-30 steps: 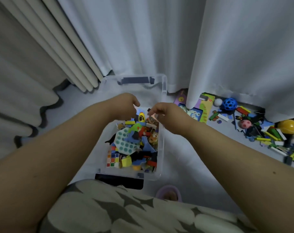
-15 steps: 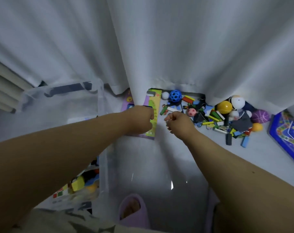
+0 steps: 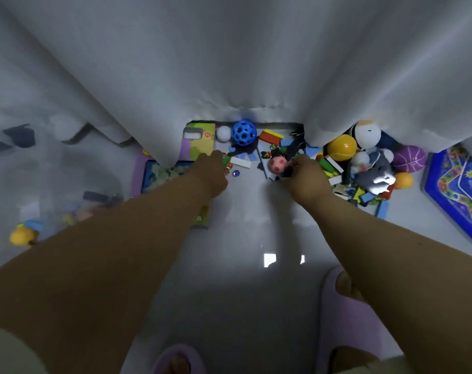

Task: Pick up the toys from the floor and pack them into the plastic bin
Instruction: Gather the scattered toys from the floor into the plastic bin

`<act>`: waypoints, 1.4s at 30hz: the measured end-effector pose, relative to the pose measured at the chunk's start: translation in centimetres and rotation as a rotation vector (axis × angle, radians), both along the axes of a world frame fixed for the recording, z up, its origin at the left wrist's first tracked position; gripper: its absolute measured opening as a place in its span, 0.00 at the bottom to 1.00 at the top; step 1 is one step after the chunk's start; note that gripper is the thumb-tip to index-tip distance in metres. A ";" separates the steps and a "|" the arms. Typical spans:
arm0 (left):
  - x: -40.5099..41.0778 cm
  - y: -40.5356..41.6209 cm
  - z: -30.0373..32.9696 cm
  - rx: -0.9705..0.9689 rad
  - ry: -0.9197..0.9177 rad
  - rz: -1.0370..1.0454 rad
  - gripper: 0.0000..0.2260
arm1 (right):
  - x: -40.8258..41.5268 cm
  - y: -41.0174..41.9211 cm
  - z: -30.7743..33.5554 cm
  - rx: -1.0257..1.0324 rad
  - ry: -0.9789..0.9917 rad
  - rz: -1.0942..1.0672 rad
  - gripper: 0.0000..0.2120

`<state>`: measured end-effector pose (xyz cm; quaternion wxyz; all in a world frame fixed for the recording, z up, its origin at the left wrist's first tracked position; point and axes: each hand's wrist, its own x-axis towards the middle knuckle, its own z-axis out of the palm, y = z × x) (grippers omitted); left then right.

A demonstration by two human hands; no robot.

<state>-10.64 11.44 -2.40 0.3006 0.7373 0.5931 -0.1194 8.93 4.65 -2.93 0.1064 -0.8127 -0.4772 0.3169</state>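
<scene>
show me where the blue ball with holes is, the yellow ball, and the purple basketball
blue ball with holes point(image 3: 243, 132): head view, the middle of its holed face.
yellow ball point(image 3: 342, 147): head view, the centre of its front.
purple basketball point(image 3: 409, 158): head view, its visible side below the curtain hem.

At the left edge of your frame, the plastic bin point(image 3: 27, 209) is blurred and cut off. Your left hand point(image 3: 212, 172) hides its own fingertips. The curtain point(image 3: 229, 63) covers the toy pile's point(image 3: 337, 163) far side; the blue game board point(image 3: 457, 190) runs off right.
</scene>
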 end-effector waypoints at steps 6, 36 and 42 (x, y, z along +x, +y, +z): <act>3.0 1.9 -3.9 0.040 0.009 -0.027 0.31 | -0.4 2.9 -3.0 0.077 -0.175 0.216 0.22; 4.8 -4.0 -8.4 0.242 0.199 0.044 0.18 | -4.2 -1.8 -5.7 0.116 0.113 0.109 0.19; 4.5 -6.4 -7.5 0.287 0.102 0.028 0.14 | -4.4 -2.2 -5.8 0.116 0.169 0.054 0.19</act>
